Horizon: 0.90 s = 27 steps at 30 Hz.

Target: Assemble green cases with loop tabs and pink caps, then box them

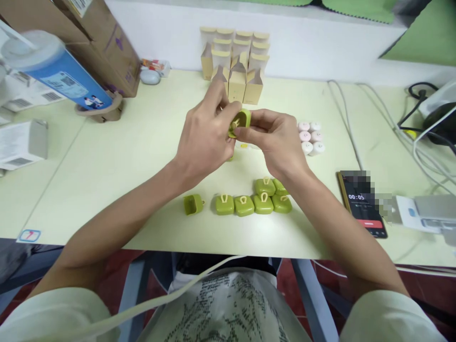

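Above the middle of the pale table (107,156), my left hand (206,133) and my right hand (276,140) are both closed around one small green case (241,121) with a cream loop on it. Fingertips of both hands pinch it from either side. Nearer to me, several more green cases (261,199) lie in a row, two stacked behind the row. One green case (193,204) lies apart to the left, on its side. Several small pink and white round items (310,137) sit just right of my right hand.
Several small tan cartons (237,61) stand grouped at the far edge. Cardboard boxes (103,42) and a blue-labelled pack (57,71) fill the far left. A phone (361,204) showing a timer lies at right, with cables (370,118) and devices beyond.
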Tool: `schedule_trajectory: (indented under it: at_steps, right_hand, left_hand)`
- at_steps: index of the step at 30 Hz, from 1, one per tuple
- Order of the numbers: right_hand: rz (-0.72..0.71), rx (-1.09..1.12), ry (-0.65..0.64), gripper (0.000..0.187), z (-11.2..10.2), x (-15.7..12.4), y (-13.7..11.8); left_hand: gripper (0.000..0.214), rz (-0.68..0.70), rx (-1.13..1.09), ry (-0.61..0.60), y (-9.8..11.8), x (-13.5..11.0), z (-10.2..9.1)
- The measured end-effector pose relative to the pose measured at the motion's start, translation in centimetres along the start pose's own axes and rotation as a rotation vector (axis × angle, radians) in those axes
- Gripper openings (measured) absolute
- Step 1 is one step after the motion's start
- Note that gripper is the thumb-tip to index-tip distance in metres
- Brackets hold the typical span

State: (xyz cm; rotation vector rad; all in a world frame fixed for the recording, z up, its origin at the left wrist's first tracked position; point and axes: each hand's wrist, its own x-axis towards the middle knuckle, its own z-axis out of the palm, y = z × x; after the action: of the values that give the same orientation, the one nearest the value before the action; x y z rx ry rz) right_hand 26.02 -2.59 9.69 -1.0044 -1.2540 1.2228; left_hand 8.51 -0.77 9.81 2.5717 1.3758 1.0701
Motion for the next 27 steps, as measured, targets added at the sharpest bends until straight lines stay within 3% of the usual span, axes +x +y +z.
schedule_trajectory:
  at_steps: [2, 5, 9, 14, 18, 22, 25, 27]
  right_hand:
    - [0.014, 0.005, 0.004, 0.017, -0.5, 0.3, -0.1]
    - [0.054, 0.068, -0.013, 0.034, -1.4, 0.7, -0.6]
    - [0.121, 0.158, -0.096, 0.052, -1.6, 0.6, -1.2]
    - [0.152, 0.193, -0.142, 0.038, -0.7, 0.5, -0.1]
    - [0.185, 0.077, -0.122, 0.025, -1.0, 0.9, -0.3]
    - [0.202, -0.253, -0.189, 0.012, -4.7, 1.0, -3.9]
    - [0.124, -0.838, -0.209, 0.019, -9.0, 1.1, -6.0]
    - [0.192, -1.182, -0.262, 0.024, -11.4, 1.4, -6.1]
  left_hand:
    - [0.033, 0.031, -0.005, -0.033, 0.4, 0.3, -0.6]
    - [0.045, 0.094, -0.017, -0.082, 0.5, 1.0, -1.6]
    - [0.040, 0.128, 0.066, -0.072, 0.0, 1.4, -2.1]
    - [0.044, 0.217, 0.174, -0.092, -0.2, 1.1, -2.5]
    - [0.032, 0.205, 0.218, -0.167, 0.5, 0.9, -3.3]
    - [0.032, 0.131, 0.080, -0.191, 0.9, 0.8, -3.0]
    - [0.038, 0.122, -0.005, -0.259, 0.7, 0.4, -1.4]
    - [0.040, 0.166, -0.001, -0.345, 0.7, -0.1, 0.1]
